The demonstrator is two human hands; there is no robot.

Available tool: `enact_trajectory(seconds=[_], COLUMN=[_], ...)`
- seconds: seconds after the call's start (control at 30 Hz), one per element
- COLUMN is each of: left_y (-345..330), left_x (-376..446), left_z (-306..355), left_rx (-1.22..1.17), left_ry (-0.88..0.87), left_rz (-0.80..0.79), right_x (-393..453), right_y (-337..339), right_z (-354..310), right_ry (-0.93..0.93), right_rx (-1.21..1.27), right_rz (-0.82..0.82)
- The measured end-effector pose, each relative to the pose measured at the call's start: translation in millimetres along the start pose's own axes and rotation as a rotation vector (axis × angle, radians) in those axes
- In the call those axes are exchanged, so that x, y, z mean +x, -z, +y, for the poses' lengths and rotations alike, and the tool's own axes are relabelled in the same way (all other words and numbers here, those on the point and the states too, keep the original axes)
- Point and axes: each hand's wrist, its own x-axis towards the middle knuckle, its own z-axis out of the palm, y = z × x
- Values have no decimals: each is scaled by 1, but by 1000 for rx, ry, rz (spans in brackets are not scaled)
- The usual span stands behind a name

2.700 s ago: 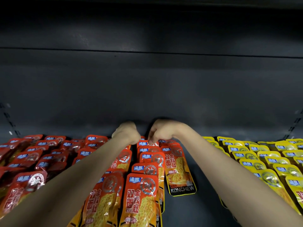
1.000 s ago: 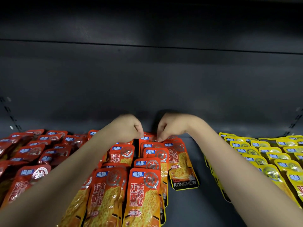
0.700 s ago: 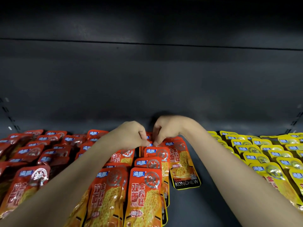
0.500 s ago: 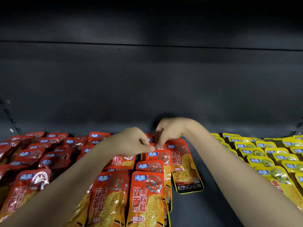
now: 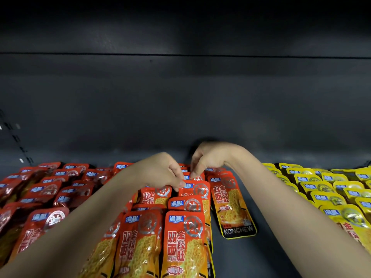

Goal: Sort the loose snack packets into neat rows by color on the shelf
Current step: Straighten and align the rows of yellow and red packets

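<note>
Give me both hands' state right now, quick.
Left hand: fingers curled, pinching the top edge of an orange packet.
Right hand: fingertips pinching the top of an orange packet just behind it.

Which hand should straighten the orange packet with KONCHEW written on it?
Probably the right hand. The KONCHEW packet lies just below it on the shelf, on the right edge of the orange rows. The left hand would have to cross two rows.

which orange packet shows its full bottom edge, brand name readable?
The orange packet on the right side of the orange group, beside the bare dark strip of shelf. Its black bottom band reading KONCHEW is uncovered; the other orange packets overlap or run out of frame.
</note>
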Motion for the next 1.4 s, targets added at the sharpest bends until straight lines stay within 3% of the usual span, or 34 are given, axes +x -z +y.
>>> enact_trajectory(seconds=[0.33,0.5,0.6,0.8,1.4], left_y=[4,12,19,6,9], left_x=[-3,-9,-20,-37,-35], left_z=[-2,-1,-1,-1,12], left_rx=[-7,-34,5,78,315], left_ry=[27,21,-30,-153,-75], left_rz=[11,115,129,12,-391], right_x=[0,-13,-28,-45,-56], right_y=[-2,2,1,-19,-39], right_z=[-1,-7,-14,-22,-23], right_ry=[-27,10,38,37,-33], right_rx=[1,-22,-17,-114,-85], right_rz=[26,130,110,194,155])
